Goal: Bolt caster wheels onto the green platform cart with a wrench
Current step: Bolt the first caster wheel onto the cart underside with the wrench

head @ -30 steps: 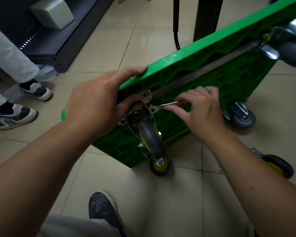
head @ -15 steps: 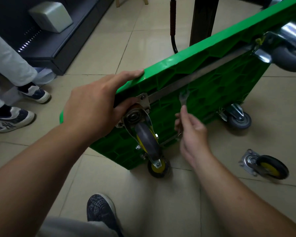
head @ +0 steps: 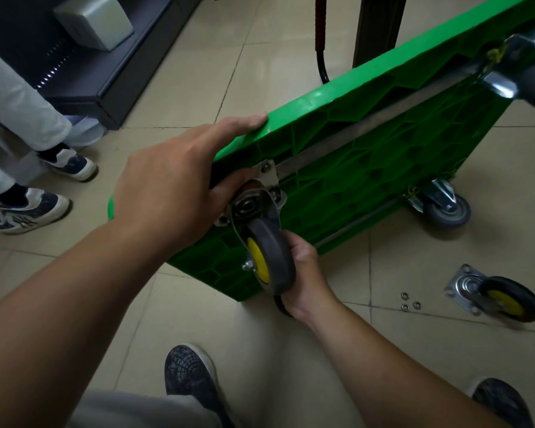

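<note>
While the green platform cart stands tipped on its edge on the tiled floor, the left hand clamps its upper rim, fingers over the top, thumb by the mounting plate. The right hand sits tucked behind the caster wheel; whether it grasps a wrench I cannot tell. I'd swing the wheel aside to bare each bolt, press the plate flat, and tighten corners in turn. A spare caster and washers lie nearby.
</note>
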